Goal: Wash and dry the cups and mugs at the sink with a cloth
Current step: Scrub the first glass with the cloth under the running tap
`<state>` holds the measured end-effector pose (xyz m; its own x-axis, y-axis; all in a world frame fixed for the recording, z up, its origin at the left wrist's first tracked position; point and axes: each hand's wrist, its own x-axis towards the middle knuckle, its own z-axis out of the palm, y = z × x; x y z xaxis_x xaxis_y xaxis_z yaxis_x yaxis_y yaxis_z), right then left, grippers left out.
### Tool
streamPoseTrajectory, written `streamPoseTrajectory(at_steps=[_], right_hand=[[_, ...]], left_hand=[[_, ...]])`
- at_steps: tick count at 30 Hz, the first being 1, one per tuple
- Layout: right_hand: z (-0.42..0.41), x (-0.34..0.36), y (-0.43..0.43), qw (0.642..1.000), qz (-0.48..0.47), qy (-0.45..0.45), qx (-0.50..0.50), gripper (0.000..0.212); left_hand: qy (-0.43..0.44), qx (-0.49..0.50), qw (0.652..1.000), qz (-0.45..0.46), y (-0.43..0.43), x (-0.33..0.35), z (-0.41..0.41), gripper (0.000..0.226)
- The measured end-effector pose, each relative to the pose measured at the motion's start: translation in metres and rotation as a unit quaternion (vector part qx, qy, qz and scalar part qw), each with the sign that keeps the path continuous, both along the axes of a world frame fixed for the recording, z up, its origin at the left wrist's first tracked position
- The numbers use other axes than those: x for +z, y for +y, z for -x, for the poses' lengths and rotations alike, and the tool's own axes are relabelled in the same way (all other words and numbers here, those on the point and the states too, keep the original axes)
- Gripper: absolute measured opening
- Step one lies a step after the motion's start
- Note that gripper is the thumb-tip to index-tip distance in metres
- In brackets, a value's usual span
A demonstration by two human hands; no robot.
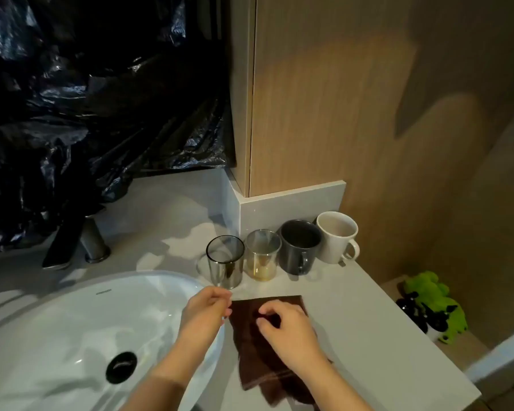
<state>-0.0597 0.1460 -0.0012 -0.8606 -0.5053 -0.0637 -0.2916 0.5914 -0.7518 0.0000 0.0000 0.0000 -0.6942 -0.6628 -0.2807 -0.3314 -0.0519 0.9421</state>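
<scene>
Four vessels stand in a row on the grey counter (353,315) behind the cloth: a shiny metal cup (225,262), a clear glass (262,255), a dark grey mug (300,246) and a white mug (336,237). A dark brown cloth (261,366) lies flat on the counter to the right of the white sink (72,330). My left hand (204,311) hovers at the cloth's left edge over the sink rim, fingers loosely curled, holding nothing. My right hand (285,327) rests over the cloth, its fingers curled down onto the fabric.
A dark tap (72,241) stands behind the sink, with black plastic sheeting (86,99) hanging above it. A wooden cabinet wall (368,114) rises behind the mugs. A green and black object (431,304) sits on a lower shelf to the right. The counter ends at the right edge.
</scene>
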Motion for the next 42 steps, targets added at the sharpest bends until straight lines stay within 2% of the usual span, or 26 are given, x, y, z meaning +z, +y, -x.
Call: streamPoseTrajectory(at_steps=[3, 4, 5, 7, 11, 14, 18, 21, 26, 29, 34, 37, 42], right_hand=[[0.003, -0.004, -0.004, 0.979, -0.169, 0.035, 0.108, 0.063], [0.002, -0.003, -0.003, 0.97, -0.202, 0.044, 0.129, 0.073], [0.003, -0.006, -0.004, 0.964, -0.225, 0.041, 0.138, 0.079], [0.005, -0.013, -0.006, 0.956, -0.254, 0.049, 0.138, 0.081], [0.013, -0.021, -0.013, 0.95, -0.28, 0.088, 0.106, 0.068], [0.014, -0.024, -0.018, 0.949, -0.257, 0.168, 0.065, 0.066], [0.018, -0.035, -0.017, 0.947, -0.178, 0.269, 0.018, 0.035], [0.016, -0.037, -0.016, 0.95, -0.14, 0.278, 0.021, 0.031], [0.015, -0.033, -0.016, 0.955, -0.102, 0.277, 0.01, 0.029], [0.013, -0.022, -0.014, 0.971, -0.088, 0.222, 0.019, 0.04], [0.005, -0.007, -0.021, 0.996, 0.042, 0.08, 0.028, 0.04], [-0.003, -0.002, -0.033, 0.992, 0.1, 0.019, 0.079, 0.032], [-0.022, 0.012, -0.066, 0.975, 0.16, -0.042, 0.146, 0.04]], left_hand=[[0.001, 0.041, 0.998, 0.04, -0.01, -0.009, 0.009, 0.008], [-0.002, 0.05, 0.998, 0.04, -0.012, -0.01, 0.01, 0.004], [-0.002, 0.055, 0.998, 0.044, -0.014, -0.013, 0.013, 0.013], [0.004, 0.061, 0.997, 0.047, -0.016, -0.019, 0.019, 0.037], [0.013, 0.058, 0.995, 0.084, -0.021, -0.024, 0.031, 0.084], [0.004, 0.057, 0.988, 0.142, -0.027, -0.027, 0.042, 0.1], [0.007, 0.059, 0.986, 0.153, -0.028, -0.026, 0.054, 0.088], [0.025, 0.069, 0.989, 0.127, -0.031, -0.024, 0.059, 0.072], [0.046, 0.054, 0.993, 0.098, -0.031, -0.015, 0.053, 0.068], [0.056, 0.069, 0.991, 0.104, -0.024, -0.009, 0.036, 0.059], [0.066, 0.086, 0.985, 0.137, -0.021, 0.01, -0.002, 0.056], [0.064, 0.122, 0.98, 0.147, -0.022, 0.015, -0.029, 0.058], [0.06, 0.171, 0.976, 0.118, -0.036, 0.023, -0.069, 0.057]])
